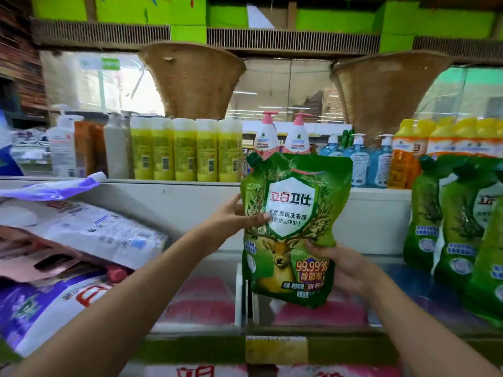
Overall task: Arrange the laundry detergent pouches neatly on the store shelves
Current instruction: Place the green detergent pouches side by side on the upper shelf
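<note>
A green detergent pouch (292, 213) with a white shield and a deer picture hangs upright in front of the middle shelf. My left hand (234, 217) grips its left edge at mid height, thumb on the front. My right hand (340, 263) holds its lower right corner. Three more green pouches (460, 232) stand upright in a row on the shelf at the right. White and purple pouches (81, 235) lie piled and tilted on the left of the shelf.
The white shelf (190, 268) has a vertical divider (239, 292) below the held pouch. Yellow bottles (185, 151), pink pump bottles (283, 137), blue pump bottles (359, 159) and orange bottles (435, 148) line the upper shelf. Two woven baskets (193, 80) hang above.
</note>
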Tool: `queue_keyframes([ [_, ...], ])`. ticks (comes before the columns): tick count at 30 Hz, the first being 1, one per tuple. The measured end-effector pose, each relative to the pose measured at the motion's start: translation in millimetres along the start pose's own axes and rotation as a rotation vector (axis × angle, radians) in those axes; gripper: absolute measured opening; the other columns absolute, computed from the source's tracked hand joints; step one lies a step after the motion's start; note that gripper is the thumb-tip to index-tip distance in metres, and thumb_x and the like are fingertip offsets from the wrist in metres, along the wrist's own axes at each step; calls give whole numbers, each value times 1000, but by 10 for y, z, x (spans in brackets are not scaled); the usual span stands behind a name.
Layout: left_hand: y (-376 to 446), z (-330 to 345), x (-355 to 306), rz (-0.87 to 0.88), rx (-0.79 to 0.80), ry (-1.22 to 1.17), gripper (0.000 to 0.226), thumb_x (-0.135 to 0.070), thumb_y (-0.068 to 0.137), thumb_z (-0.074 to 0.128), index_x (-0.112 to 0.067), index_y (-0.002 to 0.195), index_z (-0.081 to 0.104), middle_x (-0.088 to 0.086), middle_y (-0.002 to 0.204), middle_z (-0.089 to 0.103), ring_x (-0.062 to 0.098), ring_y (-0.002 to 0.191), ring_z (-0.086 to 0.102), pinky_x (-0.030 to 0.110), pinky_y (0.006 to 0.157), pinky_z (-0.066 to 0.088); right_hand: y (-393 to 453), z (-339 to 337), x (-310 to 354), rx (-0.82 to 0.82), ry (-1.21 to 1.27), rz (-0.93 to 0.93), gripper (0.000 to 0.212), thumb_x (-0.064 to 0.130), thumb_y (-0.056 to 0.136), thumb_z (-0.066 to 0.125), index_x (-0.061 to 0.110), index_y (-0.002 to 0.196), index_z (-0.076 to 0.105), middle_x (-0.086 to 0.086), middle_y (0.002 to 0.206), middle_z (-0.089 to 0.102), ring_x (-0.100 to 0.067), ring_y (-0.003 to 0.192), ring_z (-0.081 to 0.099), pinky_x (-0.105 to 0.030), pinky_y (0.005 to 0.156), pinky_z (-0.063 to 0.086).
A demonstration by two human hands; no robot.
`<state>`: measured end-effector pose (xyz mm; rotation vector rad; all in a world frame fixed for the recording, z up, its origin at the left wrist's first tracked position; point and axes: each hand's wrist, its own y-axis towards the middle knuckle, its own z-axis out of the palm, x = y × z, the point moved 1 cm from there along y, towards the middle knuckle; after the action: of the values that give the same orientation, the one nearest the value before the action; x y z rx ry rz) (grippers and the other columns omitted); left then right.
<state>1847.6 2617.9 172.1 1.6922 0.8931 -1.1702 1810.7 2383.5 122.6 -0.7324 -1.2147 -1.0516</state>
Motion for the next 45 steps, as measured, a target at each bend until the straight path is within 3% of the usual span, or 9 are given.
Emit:
queue_keyframes([
  [4, 91, 151, 30, -22, 62, -228, 42, -17, 74, 73, -4, 111, 60, 14, 103, 73, 27, 91, 70, 34, 81, 58, 24, -134, 23, 28, -107, 44, 86, 31, 40, 98, 9, 117, 67, -18, 118, 69, -33, 107, 67, -49, 95, 51],
  [8, 119, 294, 87, -46, -62, -319, 43, -23, 70, 75, -2, 106, 66, 19, 100, 73, 28, 79, 72, 40, 76, 60, -99, -134, -2, 145, -387, 103, 69, 15, 58, 88, 14, 121, 60, -8, 120, 69, -26, 115, 63, -43, 99, 48],
  [12, 161, 362, 27, -73, -177, -378, 38, -22, 74, 76, 1, 103, 67, 20, 94, 74, 27, 71, 73, 38, 65, 61, -73, -211, 35, 0, -495, 12, 45, 6, 66, 79, 14, 108, 67, 0, 105, 75, -16, 102, 69, -31, 94, 53],
  [20, 289, 502, 93, -12, -147, -344, 27, -26, 75, 72, -6, 93, 66, 11, 82, 76, 21, 67, 73, 32, 63, 61, -40, -534, -15, -88, -378, -60, 47, -11, 76, 70, 7, 119, 61, -7, 115, 71, -22, 106, 68, -28, 85, 56],
  [25, 182, 450, 318, -88, 166, -196, 49, -14, 68, 83, -6, 112, 62, 14, 105, 73, 26, 93, 72, 30, 76, 58, -56, -621, -117, -9, -445, -26, 76, -2, 67, 83, 22, 131, 51, 2, 128, 64, -15, 120, 59, -35, 104, 47],
  [28, 190, 512, 409, -94, 76, -215, 35, 3, 72, 75, -6, 104, 65, 9, 95, 76, 22, 84, 73, 29, 72, 59, -18, -642, -125, -93, -446, -83, 68, -8, 68, 80, 15, 126, 54, -1, 120, 69, -16, 114, 63, -28, 95, 52],
  [31, 304, 622, 408, -62, 17, -242, 29, -5, 65, 74, -10, 94, 69, 9, 90, 76, 21, 78, 73, 30, 68, 59, -22, -738, -101, -144, -400, -108, 60, -16, 68, 74, 11, 119, 57, -4, 112, 71, -15, 103, 68, -24, 82, 55],
  [38, 755, 1103, 382, -42, 23, -229, 37, -9, 63, 77, -12, 99, 70, 10, 96, 76, 25, 86, 72, 35, 78, 58, -43, -1221, 15, -281, -434, -117, 58, -12, 64, 78, 16, 112, 59, -7, 114, 71, -23, 110, 65, -39, 98, 50],
  [45, 1192, 1612, 415, -72, 27, -252, 22, 0, 77, 73, -12, 96, 70, 10, 95, 76, 22, 79, 73, 30, 68, 59, -129, -1757, 163, -422, -434, -134, 68, -14, 68, 76, 5, 128, 50, -11, 124, 65, -25, 118, 59, -44, 105, 45],
])
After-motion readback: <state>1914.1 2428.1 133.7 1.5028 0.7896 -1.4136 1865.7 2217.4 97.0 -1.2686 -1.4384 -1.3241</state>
